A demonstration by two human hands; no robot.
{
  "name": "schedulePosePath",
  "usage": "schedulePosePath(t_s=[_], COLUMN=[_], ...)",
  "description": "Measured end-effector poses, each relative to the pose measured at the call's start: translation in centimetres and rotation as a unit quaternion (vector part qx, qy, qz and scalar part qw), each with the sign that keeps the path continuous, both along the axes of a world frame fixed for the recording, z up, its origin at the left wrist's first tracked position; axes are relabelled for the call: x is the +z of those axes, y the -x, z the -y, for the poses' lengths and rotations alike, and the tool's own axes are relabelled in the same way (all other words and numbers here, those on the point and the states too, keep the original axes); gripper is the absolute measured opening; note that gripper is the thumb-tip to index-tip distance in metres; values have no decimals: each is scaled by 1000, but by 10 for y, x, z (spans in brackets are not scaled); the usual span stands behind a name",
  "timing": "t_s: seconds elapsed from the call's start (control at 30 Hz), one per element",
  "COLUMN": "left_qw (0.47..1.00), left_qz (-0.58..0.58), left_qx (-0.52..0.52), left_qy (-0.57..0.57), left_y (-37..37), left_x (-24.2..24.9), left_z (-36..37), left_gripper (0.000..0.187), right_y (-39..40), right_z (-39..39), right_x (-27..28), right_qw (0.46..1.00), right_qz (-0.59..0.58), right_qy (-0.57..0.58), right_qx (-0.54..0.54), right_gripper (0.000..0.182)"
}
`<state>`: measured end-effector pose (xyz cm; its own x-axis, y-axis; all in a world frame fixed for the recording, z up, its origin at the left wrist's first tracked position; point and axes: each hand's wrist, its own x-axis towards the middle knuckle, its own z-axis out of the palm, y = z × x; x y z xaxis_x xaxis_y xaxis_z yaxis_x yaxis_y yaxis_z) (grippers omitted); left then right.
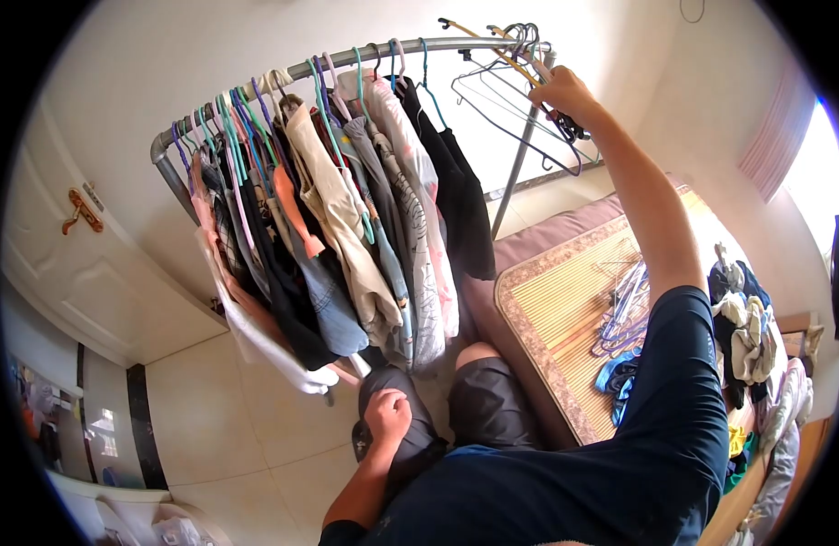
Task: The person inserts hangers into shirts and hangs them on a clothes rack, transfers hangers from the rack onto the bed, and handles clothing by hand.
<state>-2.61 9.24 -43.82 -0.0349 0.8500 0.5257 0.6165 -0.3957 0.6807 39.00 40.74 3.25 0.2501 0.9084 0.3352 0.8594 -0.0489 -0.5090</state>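
A metal clothes rack [347, 58] carries a row of garments on coloured hangers, with a black garment [456, 182] last on the right. At the rack's right end, my right hand [565, 96] is raised, its fingers wrapped round some hangers near the rail. Several bare hangers [520, 118] hang beside and below it. My left hand [388, 414] rests low by my left thigh, fingers curled closed; whether anything is inside does not show.
A bed with a bamboo mat [556, 314] lies to the right, bearing a pile of loose hangers [627, 309], a blue cloth [618, 375] and heaped clothes [745, 328]. A white door [101, 246] stands at the left over a tiled floor [228, 428].
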Motion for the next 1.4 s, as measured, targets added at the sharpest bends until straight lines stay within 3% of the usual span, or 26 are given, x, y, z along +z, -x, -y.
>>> schedulePosePath(t_s=[0.07,0.17,0.2,0.27,0.5,0.73,0.93,0.97,1.1,1.13,1.2,1.23,1.27,1.4], left_qw=[1000,1000,1000,1000,1000,1000,1000,1000,1000,1000,1000,1000,1000,1000], left_qz=[0,2,3,3,10,15,18,19,16,16,15,13,11,10], left_qx=[-1,2,2,2,2,5,3,4,0,1,-2,-2,-3,4], left_qy=[1,-1,-4,-8,3,-1,4,4,2,-1,-2,1,5,3], left_y=[0,1,1,1,1,2,1,0,1,2,3,4,4,3], left_x=[0,-3,-4,-4,-2,-2,-3,-3,1,1,2,1,2,-1], left_z=[0,0,0,0,2,4,5,5,5,7,7,8,8,6], left_gripper=[9,9,9,9,8,8,8,8,8,8,9,9,10,9], right_y=[2,3,0,0,3,8,10,-3,15,12,7,5,8,0], right_z=[1,5,3,-1,2,10,8,-7,14,10,6,7,7,-13], right_x=[-2,-6,-9,-15,-8,-13,-19,-40,-68,-87,-118,-115,-123,-124], right_qw=[1000,998,998,999,994,972,987,982,987,989,995,991,991,990], right_qz=[12,-3,-2,14,90,231,111,178,105,116,93,-71,-104,-125], right_qy=[0,33,33,-10,55,4,116,38,116,92,-17,112,82,-23], right_qx=[2,52,50,40,11,-52,8,41,24,15,13,17,15,56], right_gripper=[34,73,73,55,72,69,59,59,77,77,63,48,43,46])
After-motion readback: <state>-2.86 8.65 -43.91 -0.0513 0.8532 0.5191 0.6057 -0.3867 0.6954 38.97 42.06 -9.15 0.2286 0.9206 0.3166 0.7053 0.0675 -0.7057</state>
